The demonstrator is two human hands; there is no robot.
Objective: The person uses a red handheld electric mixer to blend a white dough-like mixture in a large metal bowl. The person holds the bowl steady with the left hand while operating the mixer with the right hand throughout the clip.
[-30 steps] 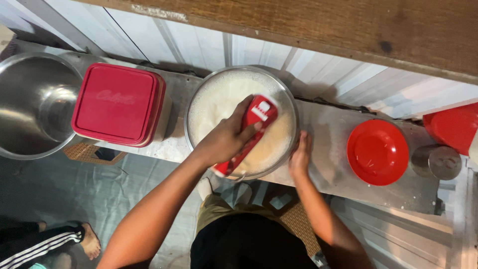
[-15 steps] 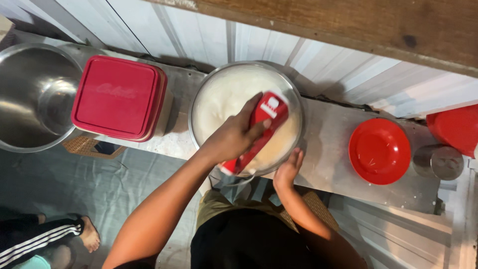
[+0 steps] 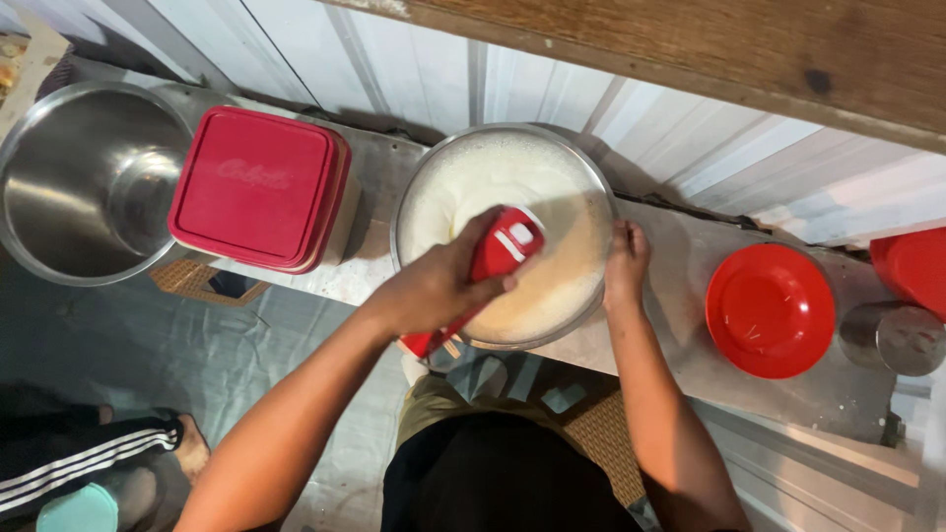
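A round metal bowl [image 3: 592, 197] full of pale, creamy batter [image 3: 493, 177] stands on a narrow metal shelf. Over it, my left hand [image 3: 434, 286] grips a red and white electric hand mixer [image 3: 498, 258]; the beaters are hidden in the batter. My right hand [image 3: 626, 264] rests against the bowl's right rim, fingers curled on its edge.
Left of the bowl sit a red-lidded square container [image 3: 258, 187] and a large empty steel bowl [image 3: 84, 182]. To the right are a red round lid [image 3: 770, 310], a small metal cup [image 3: 895, 338] and another red container [image 3: 912, 266]. Another person's leg [image 3: 79, 468] shows at the lower left.
The mixer has shifted slightly toward the bowl's front. My right hand left the rim, dropped lower, then came back up to hold the bowl's right edge.
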